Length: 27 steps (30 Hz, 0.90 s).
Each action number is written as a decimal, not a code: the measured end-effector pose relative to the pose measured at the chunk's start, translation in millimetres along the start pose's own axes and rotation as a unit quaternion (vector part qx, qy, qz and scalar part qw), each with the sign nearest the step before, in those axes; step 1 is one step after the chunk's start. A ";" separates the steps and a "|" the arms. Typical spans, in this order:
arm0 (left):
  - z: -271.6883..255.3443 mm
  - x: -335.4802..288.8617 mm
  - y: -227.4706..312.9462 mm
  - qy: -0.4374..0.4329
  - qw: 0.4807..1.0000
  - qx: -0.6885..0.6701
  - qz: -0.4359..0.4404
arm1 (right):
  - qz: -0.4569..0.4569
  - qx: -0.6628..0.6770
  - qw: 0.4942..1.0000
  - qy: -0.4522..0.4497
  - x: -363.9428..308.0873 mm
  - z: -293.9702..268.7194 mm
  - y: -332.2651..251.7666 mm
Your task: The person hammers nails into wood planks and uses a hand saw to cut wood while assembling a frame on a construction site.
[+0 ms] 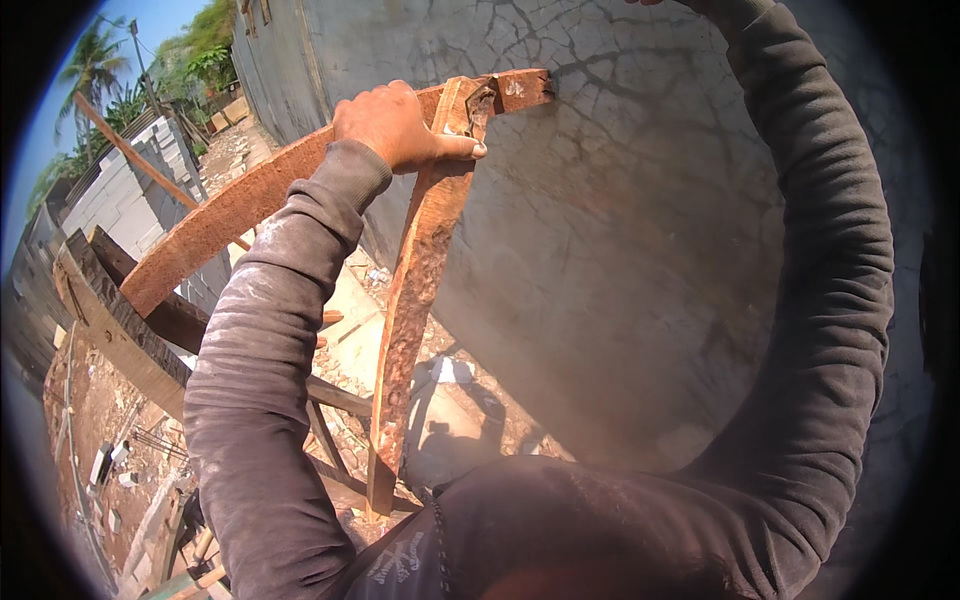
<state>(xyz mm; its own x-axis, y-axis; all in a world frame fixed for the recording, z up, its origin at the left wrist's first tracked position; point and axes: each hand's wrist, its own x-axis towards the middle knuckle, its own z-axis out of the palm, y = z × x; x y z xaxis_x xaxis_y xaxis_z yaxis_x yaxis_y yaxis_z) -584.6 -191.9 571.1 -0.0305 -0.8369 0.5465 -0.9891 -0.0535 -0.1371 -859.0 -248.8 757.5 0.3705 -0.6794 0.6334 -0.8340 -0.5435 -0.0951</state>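
Note:
My left hand point(392, 125) is closed at the joint of two pieces of rough reddish timber. Its palm lies over a long wooden beam point(235, 212), while the thumb presses across an upright wooden post point(408, 300). The fingers' far side is hidden behind the wood. The post's top meets the beam near its right end, beside the wall. High up, my right arm reaches past the top edge, where only a sliver of fingertips of my right hand point(644, 2) shows. Whatever that hand touches or holds is out of view.
A grey cracked plaster wall point(620, 270) fills the right side. Heavier planks point(120, 330) support the beam's left end. Below lie rubble, sticks and scrap wood point(150, 540). A grey block wall point(130, 180) and palm trees point(92, 70) stand at far left.

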 end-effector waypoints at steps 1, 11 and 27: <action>-0.2 1.1 1.5 0.001 1.000 -0.001 0.002 | -0.101 -0.080 0.984 0.126 5.2 23.2 13.9; 0.5 4.0 8.9 0.012 1.000 -0.014 0.009 | -0.083 -0.001 0.988 0.128 -75.5 110.5 65.9; -4.2 -2.4 9.2 -0.016 0.999 0.003 -0.037 | 0.223 0.838 0.447 0.220 -65.1 294.4 -47.6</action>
<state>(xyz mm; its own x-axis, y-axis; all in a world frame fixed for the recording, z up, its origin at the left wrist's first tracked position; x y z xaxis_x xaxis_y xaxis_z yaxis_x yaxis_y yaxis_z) -594.2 -188.1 572.0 0.0482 -0.8476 0.5285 -0.9875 -0.1199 -0.1022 -723.0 -323.8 494.7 -0.1042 -0.9419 0.3194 0.8295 -0.2594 -0.4946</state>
